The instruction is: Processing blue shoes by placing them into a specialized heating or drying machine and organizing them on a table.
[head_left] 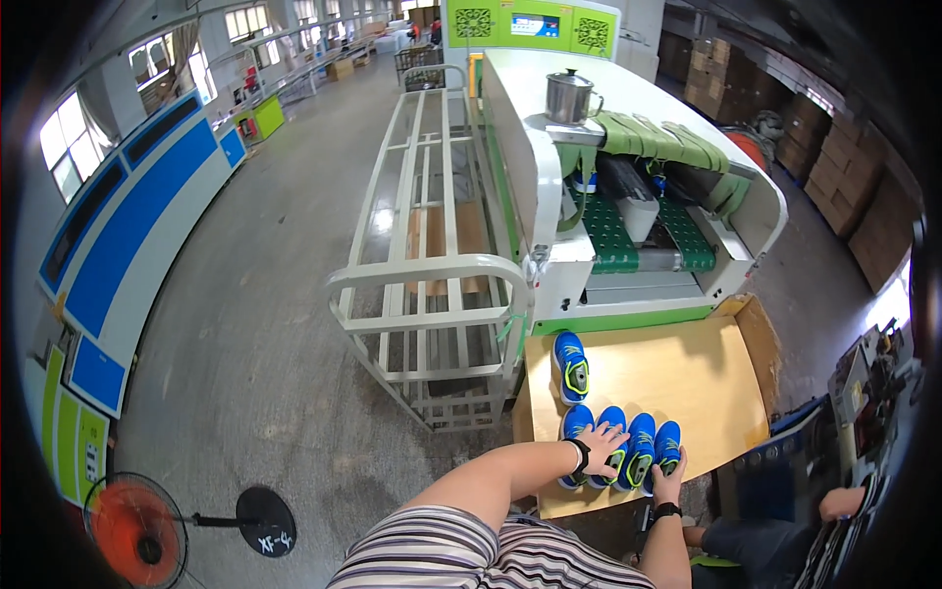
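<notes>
Several blue sneakers with lime-green collars stand side by side near the front edge of a tan board. My left hand (601,452) lies with its fingers spread over the left part of the row, touching the second sneaker (611,422). Behind its wrist, the leftmost sneaker (577,420) is partly hidden. At the right end, my right hand (669,481) curls round the heel of the rightmost sneaker (668,438). Between the hands stands another sneaker (641,442). One more sneaker (570,365) sits farther off, at the board's left side.
The tan board (677,363) adjoins a white and green conveyor machine (628,314) with a green belt (610,240). A metal cup (569,96) stands on top. Left of it is a white rack (432,265). A fan (137,535) stands at lower left; another person's hand (841,504) shows at right.
</notes>
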`<control>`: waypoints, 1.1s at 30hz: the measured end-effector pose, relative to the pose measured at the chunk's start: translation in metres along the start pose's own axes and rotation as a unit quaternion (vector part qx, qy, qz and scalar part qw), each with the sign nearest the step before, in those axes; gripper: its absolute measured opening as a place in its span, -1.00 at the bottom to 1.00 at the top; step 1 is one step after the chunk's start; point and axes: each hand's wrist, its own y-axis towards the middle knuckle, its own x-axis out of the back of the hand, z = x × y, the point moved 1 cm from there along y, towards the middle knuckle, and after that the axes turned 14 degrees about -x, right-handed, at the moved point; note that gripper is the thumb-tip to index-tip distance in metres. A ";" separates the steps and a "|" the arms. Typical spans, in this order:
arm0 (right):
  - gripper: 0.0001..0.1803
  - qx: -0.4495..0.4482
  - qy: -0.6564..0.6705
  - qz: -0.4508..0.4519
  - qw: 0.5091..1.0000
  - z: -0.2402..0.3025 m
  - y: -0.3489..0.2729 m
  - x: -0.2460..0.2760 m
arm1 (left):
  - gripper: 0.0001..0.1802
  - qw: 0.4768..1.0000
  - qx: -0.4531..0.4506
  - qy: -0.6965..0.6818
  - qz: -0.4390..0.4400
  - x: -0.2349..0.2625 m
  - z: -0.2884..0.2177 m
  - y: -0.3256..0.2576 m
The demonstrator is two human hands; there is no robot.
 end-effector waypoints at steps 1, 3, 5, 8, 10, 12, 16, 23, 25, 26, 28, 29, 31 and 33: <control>-0.05 0.003 -0.008 0.004 1.000 0.001 -0.001 -0.001 | 0.09 1.000 0.005 -0.001 0.001 0.001 0.000 0.000; -0.05 -0.023 0.021 0.007 0.999 0.004 -0.001 -0.001 | 0.09 1.000 0.004 0.002 0.008 0.001 0.000 0.001; -0.05 -0.020 0.006 0.008 1.000 0.004 0.000 -0.002 | 0.09 1.000 0.010 -0.002 -0.001 0.001 0.002 0.002; -0.06 0.000 0.003 -0.019 1.000 -0.005 0.004 -0.001 | 0.09 1.000 0.002 0.005 0.003 0.002 0.002 0.005; -0.06 0.009 0.001 -0.023 1.000 -0.006 0.004 -0.003 | 0.09 1.000 0.006 0.014 0.011 0.001 0.002 0.005; -0.07 -0.003 0.019 -0.008 1.000 -0.004 0.005 -0.003 | 0.09 1.000 0.007 0.017 0.011 0.002 0.003 0.004; -0.10 0.001 0.005 -0.014 1.000 0.001 -0.001 -0.005 | 0.10 1.000 0.008 0.014 0.014 0.002 0.002 -0.001; -0.08 0.001 -0.046 -0.043 0.998 -0.016 -0.008 0.004 | 0.11 0.999 0.001 0.022 0.036 -0.001 -0.007 0.005; -0.10 -0.006 -0.016 -0.033 0.999 -0.004 -0.009 0.003 | 0.05 0.999 0.009 0.037 0.013 0.002 -0.007 0.003; -0.11 0.004 -0.005 -0.022 1.000 0.004 -0.009 0.002 | 0.04 1.000 0.002 0.026 0.009 0.004 -0.004 0.002; -0.12 0.000 -0.012 -0.031 0.999 0.018 -0.010 -0.003 | 0.05 1.000 0.009 0.016 0.006 0.012 -0.001 -0.001; -0.13 -0.028 -0.002 -0.022 0.999 0.026 -0.010 -0.010 | 0.06 1.000 0.017 0.023 -0.005 0.010 0.007 -0.004; -0.14 0.040 -0.040 -0.059 0.997 0.015 -0.006 -0.010 | 0.07 1.000 0.017 0.012 -0.012 0.013 0.003 -0.003; -0.14 0.032 -0.025 -0.062 0.997 0.014 -0.008 -0.009 | 0.04 1.000 0.008 0.005 -0.015 0.016 0.002 -0.003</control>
